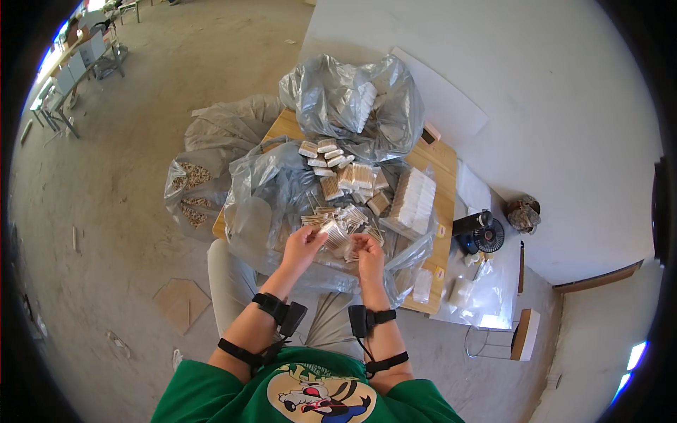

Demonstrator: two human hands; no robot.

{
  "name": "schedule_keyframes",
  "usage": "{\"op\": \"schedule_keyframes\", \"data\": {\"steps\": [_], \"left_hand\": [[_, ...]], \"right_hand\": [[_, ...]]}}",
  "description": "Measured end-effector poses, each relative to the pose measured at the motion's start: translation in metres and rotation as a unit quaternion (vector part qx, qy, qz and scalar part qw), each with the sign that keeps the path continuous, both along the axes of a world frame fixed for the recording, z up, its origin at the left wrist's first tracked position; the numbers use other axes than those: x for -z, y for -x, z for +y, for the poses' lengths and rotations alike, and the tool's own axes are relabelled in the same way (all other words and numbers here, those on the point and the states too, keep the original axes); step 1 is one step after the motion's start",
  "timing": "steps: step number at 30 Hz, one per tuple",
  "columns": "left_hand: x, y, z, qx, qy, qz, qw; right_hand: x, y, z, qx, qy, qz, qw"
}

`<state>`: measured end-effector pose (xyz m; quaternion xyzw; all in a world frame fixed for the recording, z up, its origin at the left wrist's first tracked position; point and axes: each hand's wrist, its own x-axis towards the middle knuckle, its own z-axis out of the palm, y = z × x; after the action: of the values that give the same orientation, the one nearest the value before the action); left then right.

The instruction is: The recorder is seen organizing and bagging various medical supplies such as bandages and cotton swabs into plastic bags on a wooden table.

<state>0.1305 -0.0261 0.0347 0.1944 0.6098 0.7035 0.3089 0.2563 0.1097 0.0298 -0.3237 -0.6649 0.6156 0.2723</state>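
Observation:
My left hand (305, 244) is closed on the left side of a small clear plastic bag (334, 234) with cotton swabs showing in it. The fingers of my right hand (367, 252) are curled in a pinch at the bag's right side; their tips are partly hidden. Loose wooden-stick cotton swabs (355, 216) lie in a heap just beyond and under my hands. Farther off, several bundled packs of cotton swabs (356, 176) are piled up. To their right stands a neat stack of white-ended swab packs (412, 201).
A grey plastic sheet (261, 201) covers much of the wooden table (443, 169). At its far end sits a big grey plastic bag (352, 99). Bags of loose bits (194, 190) stand left on the floor. A small black fan (488, 235) is on the right, near a stool (523, 335).

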Motion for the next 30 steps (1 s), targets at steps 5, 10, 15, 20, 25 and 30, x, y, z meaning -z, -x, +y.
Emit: {"op": "schedule_keyframes", "data": {"steps": [5, 10, 15, 20, 25, 30], "left_hand": [[-0.003, 0.004, -0.001, -0.015, 0.073, 0.284, 0.956], [0.002, 0.006, 0.001, -0.028, 0.067, 0.252, 0.965], [0.004, 0.009, 0.0, -0.059, 0.043, 0.266, 0.961], [-0.002, 0.011, 0.003, -0.082, 0.042, 0.276, 0.957], [0.016, 0.009, 0.007, -0.147, 0.039, 0.234, 0.96], [0.024, 0.0, 0.006, -0.091, 0.039, 0.166, 0.981]], "right_hand": [[-0.035, 0.026, -0.018, -0.065, -0.148, -0.044, 0.986], [-0.037, 0.038, -0.025, -0.094, -0.142, -0.053, 0.984], [-0.034, 0.046, -0.028, -0.061, -0.126, -0.076, 0.987], [-0.017, 0.042, -0.021, -0.04, -0.118, -0.019, 0.992], [0.008, 0.025, -0.022, 0.02, -0.064, -0.055, 0.996], [-0.012, 0.029, -0.037, 0.081, 0.053, -0.053, 0.994]]}}
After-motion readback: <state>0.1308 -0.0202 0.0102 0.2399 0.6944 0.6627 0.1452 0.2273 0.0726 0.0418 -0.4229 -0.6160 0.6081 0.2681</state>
